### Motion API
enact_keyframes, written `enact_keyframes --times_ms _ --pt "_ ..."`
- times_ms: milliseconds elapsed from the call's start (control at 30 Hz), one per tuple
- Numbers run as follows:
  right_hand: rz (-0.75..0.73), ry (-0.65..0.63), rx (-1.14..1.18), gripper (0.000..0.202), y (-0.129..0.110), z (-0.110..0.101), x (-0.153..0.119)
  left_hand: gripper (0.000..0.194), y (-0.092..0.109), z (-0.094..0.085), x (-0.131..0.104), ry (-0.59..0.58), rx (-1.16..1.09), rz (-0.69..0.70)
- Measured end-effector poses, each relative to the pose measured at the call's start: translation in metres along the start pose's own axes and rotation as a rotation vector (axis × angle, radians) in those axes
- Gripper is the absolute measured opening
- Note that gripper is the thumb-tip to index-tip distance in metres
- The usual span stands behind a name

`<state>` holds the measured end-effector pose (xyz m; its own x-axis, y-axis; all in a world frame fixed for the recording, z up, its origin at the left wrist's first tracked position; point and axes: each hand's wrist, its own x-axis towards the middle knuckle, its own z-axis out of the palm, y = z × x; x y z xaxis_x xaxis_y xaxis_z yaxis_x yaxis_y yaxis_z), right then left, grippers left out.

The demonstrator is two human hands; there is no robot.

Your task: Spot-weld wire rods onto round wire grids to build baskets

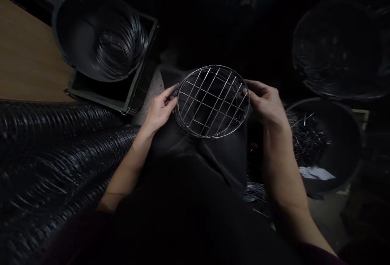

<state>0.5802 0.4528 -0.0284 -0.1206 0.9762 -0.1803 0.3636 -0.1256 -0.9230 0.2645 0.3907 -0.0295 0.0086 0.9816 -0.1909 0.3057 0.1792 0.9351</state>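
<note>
A round metal wire grate [209, 94] with crossing bars is held over my lap, on dark cloth [225, 155]. More wire rings show beneath its bars, so it may be a short stack or a basket; I cannot tell which. My left hand [159, 108] grips the left rim, thumb and forefinger closed on it. On the opposite rim, my right hand [264, 98] pinches the wire between thumb and fingers. Some fingertips of both hands are hidden behind the rim.
Long rows of wire rings [61, 163] lie at left. Behind them, a dark tub [73, 50] with wire rings [122, 50] rests on a crate [128, 98]. To the right, a round basin [344, 147] holds short wire pieces [310, 139] and a white scrap [317, 173].
</note>
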Motion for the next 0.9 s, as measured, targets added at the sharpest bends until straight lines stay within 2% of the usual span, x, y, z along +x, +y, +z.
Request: enact_keyframes --times_ms 267,433,667,800,900 --pt "-0.015 -0.057 -0.168 0.045 0.0 -0.006 -0.003 0.045 0.002 0.005 0.022 0.009 0.243 0.112" --pt "-0.033 -0.048 -0.19 0.041 0.011 -0.006 -0.002 0.045 -0.008 0.015 0.022 0.093 0.373 0.117" --pt "-0.026 0.214 -0.228 0.032 0.029 0.007 -0.016 0.042 -0.015 0.03 0.016 0.158 0.325 0.092" --pt "-0.024 0.22 -0.325 0.04 0.026 0.009 -0.018 0.044 -0.021 0.035 0.019 0.186 0.27 0.095" --pt "-0.05 0.16 -0.394 0.043 0.018 0.009 -0.035 0.048 -0.021 0.034 0.018 0.151 0.271 0.078"
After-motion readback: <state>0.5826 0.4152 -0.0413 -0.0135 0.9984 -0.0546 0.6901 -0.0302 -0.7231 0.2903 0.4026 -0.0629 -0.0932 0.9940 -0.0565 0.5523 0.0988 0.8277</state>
